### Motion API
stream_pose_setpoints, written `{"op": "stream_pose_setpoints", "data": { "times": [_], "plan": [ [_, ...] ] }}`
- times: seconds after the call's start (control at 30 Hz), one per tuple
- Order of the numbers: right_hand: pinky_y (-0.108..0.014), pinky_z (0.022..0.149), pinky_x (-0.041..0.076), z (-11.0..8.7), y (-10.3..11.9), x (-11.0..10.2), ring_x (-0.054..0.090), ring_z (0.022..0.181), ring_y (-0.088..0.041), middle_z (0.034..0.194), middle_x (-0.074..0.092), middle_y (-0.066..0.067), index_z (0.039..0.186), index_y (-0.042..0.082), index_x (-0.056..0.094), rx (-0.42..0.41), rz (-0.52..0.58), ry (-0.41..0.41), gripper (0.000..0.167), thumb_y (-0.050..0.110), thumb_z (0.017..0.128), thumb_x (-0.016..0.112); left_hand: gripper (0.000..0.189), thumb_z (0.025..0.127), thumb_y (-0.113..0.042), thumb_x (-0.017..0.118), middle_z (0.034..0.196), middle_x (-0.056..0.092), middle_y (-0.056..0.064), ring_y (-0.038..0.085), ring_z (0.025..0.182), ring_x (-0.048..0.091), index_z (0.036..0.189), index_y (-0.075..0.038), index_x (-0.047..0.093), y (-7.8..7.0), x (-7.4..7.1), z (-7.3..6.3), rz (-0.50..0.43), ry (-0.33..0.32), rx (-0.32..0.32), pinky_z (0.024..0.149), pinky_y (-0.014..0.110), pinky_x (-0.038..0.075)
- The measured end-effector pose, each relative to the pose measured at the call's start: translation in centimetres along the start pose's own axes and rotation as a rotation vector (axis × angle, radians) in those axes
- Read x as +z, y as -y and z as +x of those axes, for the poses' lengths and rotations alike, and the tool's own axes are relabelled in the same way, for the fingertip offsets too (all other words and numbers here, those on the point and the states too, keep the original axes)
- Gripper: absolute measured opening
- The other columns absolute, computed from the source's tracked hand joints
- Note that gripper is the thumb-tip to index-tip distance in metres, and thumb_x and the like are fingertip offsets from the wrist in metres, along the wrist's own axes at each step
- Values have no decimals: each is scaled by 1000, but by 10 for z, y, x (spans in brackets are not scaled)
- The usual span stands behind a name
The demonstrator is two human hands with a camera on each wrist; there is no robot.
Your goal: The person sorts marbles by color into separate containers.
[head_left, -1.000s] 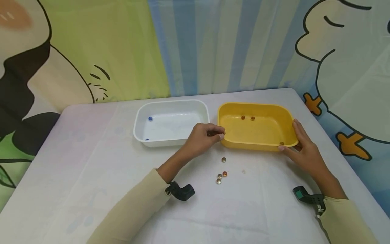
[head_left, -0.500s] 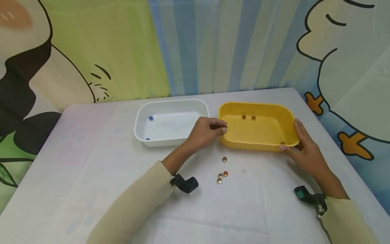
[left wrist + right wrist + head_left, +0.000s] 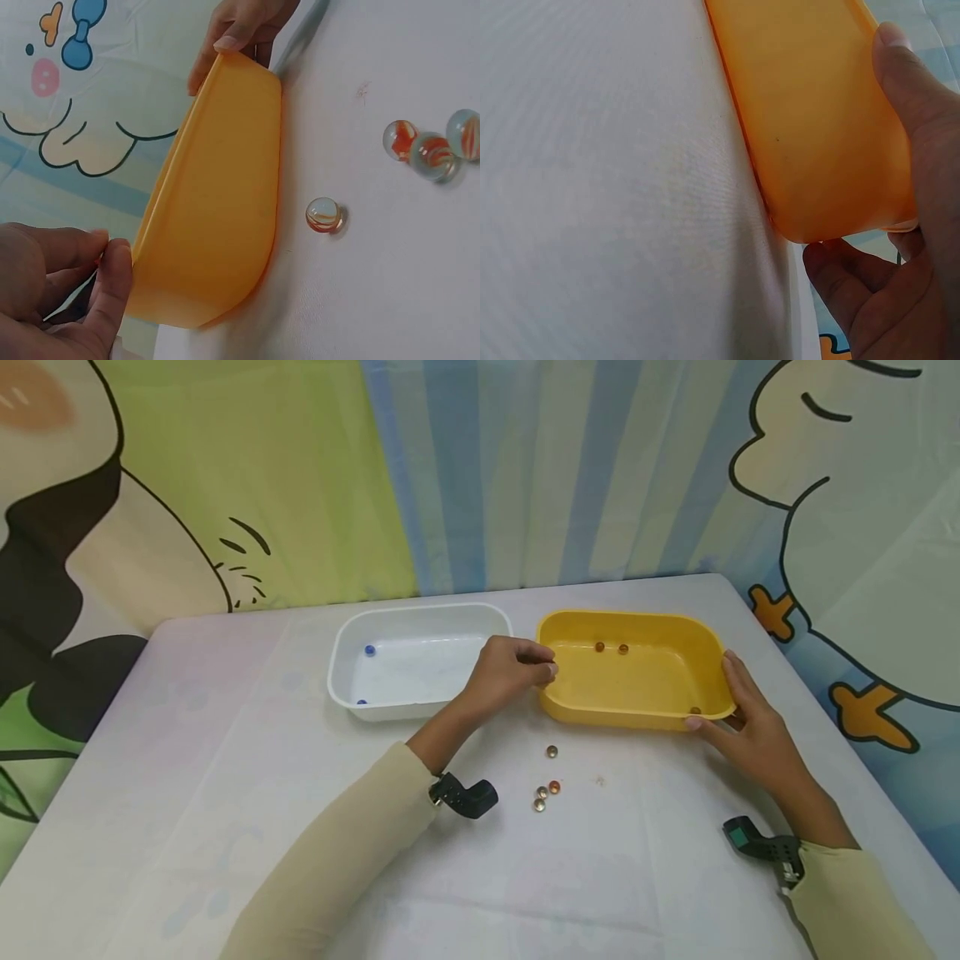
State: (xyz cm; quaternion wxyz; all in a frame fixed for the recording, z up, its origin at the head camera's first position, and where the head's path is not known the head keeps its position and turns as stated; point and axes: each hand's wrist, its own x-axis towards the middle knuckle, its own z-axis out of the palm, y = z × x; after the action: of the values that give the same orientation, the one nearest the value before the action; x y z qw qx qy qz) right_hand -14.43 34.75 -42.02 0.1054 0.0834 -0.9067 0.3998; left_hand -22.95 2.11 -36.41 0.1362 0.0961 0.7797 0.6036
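Observation:
My left hand is at the left rim of the yellow tray, thumb and forefinger pinched together. A speck of orange between those fingertips in the left wrist view looks like a marble, mostly hidden by them. My right hand grips the tray's right end, thumb on the near rim and fingers round the corner. Inside the tray lie two amber marbles towards the back and another marble by the near right corner. Clear glass marbles with orange swirls rest on the table before it.
Left of the yellow tray stands a white tray holding two blue marbles. A white cloth covers the table. Behind it hangs a printed cartoon curtain. Each wrist wears a black camera band.
My left hand has risen slightly along the yellow tray's left rim, its forearm shifting right and forward. My right hand keeps its grip on the tray. The marbles in view stay put.

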Motion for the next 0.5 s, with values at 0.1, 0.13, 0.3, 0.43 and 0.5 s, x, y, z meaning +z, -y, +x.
{"op": "stream_pose_setpoints", "data": {
  "times": [0.1, 0.13, 0.3, 0.43, 0.5],
  "plan": [
    [-1, 89, 31, 0, 0, -1, 26, 142, -28, 160, 1, 14, 156, 25, 7, 6, -2, 1, 98, 12, 86, 75, 15, 86, -6, 73, 86, 70, 3, 17, 81, 68, 101, -1, 71, -1, 2, 3, -22, -27, -29, 83, 37, 56],
    [-1, 89, 31, 0, 0, -1, 27, 141, -28, 160, 1, 15, 156, 25, 7, 8, -2, 1, 98, 12, 86, 75, 16, 86, -6, 74, 86, 70, 3, 17, 81, 68, 100, -1, 71, -1, 2, 3, -24, -34, -37, 82, 37, 56],
    [-1, 89, 32, -1, 0, -1, 28, 141, -32, 160, 2, 12, 156, 23, 7, 5, -2, -2, 97, 12, 87, 75, 19, 85, -6, 74, 87, 70, 3, 16, 82, 67, 103, 0, 70, -2, 3, 3, -14, -48, -59, 83, 36, 56],
    [-1, 89, 32, -1, 0, 0, 28, 140, -35, 161, 2, 10, 156, 21, 7, 2, -4, -1, 97, 13, 87, 75, 22, 86, -4, 73, 88, 70, 4, 17, 82, 68, 107, 3, 69, -1, 3, 2, -37, -39, -57, 84, 38, 55],
    [-1, 89, 31, 0, 0, 0, 27, 140, -35, 161, 1, 10, 156, 20, 7, 0, -5, 0, 97, 13, 87, 75, 22, 87, -4, 72, 88, 70, 5, 18, 82, 68, 107, 5, 68, -1, 2, 1, -48, -32, -49, 85, 40, 55]
  ]
}}
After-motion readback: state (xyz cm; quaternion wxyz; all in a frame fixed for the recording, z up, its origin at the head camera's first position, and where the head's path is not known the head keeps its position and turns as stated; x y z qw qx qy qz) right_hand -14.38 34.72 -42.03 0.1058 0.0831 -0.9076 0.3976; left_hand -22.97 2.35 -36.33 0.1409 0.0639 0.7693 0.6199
